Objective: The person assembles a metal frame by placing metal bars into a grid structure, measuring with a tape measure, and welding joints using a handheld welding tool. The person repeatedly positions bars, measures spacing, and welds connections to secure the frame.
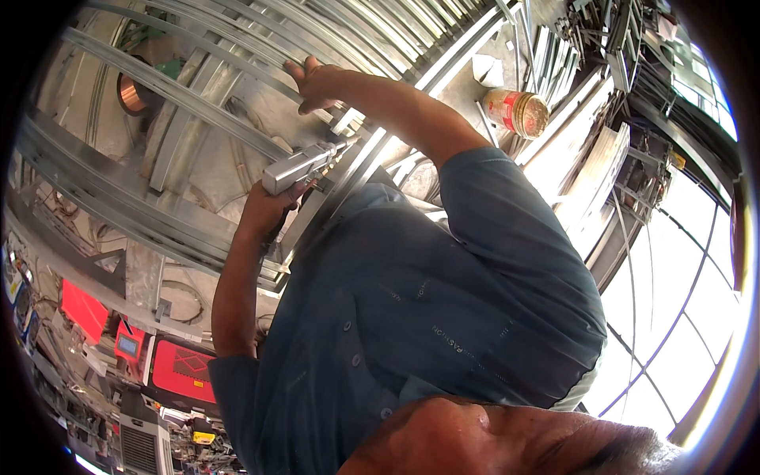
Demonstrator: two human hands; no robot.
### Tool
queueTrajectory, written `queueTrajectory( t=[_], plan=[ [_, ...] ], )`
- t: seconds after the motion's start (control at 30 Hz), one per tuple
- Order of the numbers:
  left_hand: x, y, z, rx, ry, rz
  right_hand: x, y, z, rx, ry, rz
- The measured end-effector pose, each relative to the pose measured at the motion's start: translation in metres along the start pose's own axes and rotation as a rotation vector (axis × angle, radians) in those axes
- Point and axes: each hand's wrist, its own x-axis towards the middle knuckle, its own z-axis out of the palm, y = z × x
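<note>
My left hand [265, 212] is wrapped round the grip of a grey, boxy pistol-shaped tool that looks like a welding gun [297, 169]. Its narrow nozzle points right, close to a joint in the silvery metal frame [342, 123]. A thin brass-coloured part shows beside the nozzle; whether the tip touches the metal I cannot tell. Farther forward, my right hand [317, 83] holds nothing. Its fingers are spread, and it rests on or just over the frame's bars. My right forearm crosses above the long rail beside my body.
Parallel metal bars [380, 36] stretch across the top. A copper-coloured wire spool [133, 95] lies far left, beyond the bars. A jar with a red label [516, 113] stands to the right, near stacked metal profiles [550, 59]. Red machines [180, 370] stand at lower left.
</note>
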Motion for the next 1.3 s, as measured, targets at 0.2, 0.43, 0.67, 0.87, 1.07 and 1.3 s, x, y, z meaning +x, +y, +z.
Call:
queueTrajectory(
  t=[0.2,0.43,0.67,0.87,1.07,1.3],
  plan=[
    [0.009,-0.001,-0.004,0.01,-0.032,-0.028,0.002,0.0,0.001,-0.014,0.006,-0.006],
    [0.015,0.002,0.0,-0.006,-0.021,-0.027,0.004,0.003,0.001,-0.011,-0.003,-0.008],
    [0.018,0.001,0.0,-0.019,-0.044,-0.045,0.005,0.003,0.003,-0.013,-0.013,0.002],
    [0.019,0.005,0.001,-0.002,-0.012,-0.055,0.006,0.004,0.004,0.011,0.008,0.0],
    [0.024,0.0,-0.002,0.048,-0.027,-0.058,0.005,0.001,0.002,-0.009,-0.009,0.012],
    [0.022,0.006,0.002,0.012,-0.036,-0.063,0.002,-0.001,0.0,-0.018,-0.022,0.026]
  ],
)
